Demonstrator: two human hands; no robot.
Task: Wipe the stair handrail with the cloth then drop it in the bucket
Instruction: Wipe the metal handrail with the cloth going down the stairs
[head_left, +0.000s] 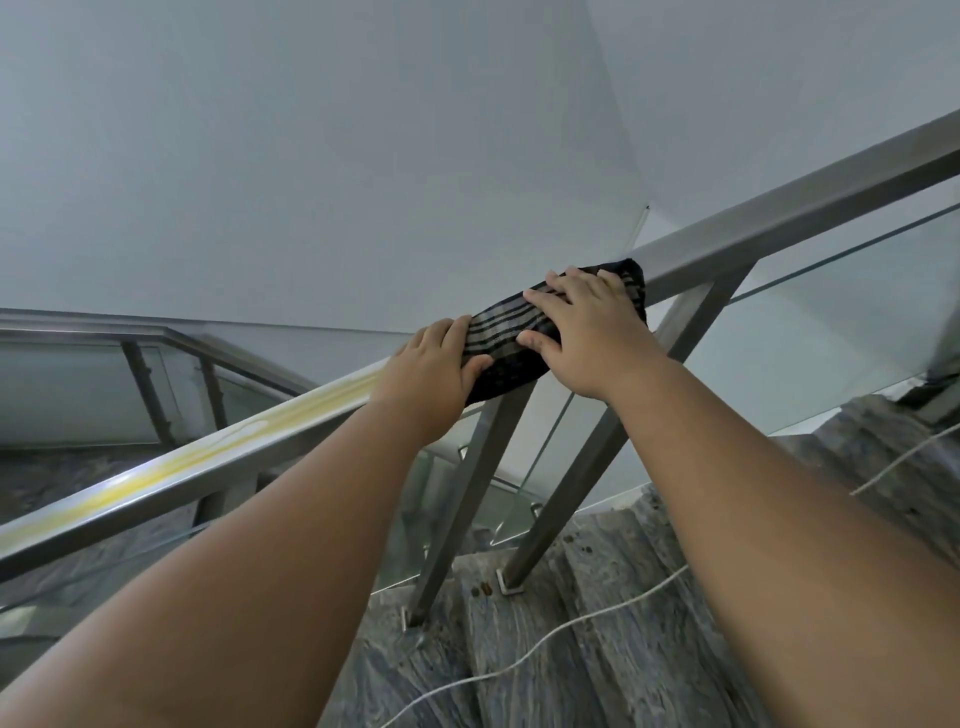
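Observation:
A square steel handrail (779, 218) climbs from lower left to upper right. A dark cloth (506, 332) with pale stripes is draped over the rail near its middle. My left hand (431, 374) grips the cloth's lower end, thumb under it. My right hand (587, 332) lies flat on the cloth's upper part, fingers spread, pressing it onto the rail. Below my left hand, a yellow smear (208, 447) runs along the rail's top. No bucket is in view.
Two slanted steel posts (467, 499) hold the rail, with glass panels (810, 338) between them. Grey marbled stair steps (623, 649) lie below, crossed by a thin white cord (561, 631). A lower flight's railing (156, 353) is at left. White walls stand behind.

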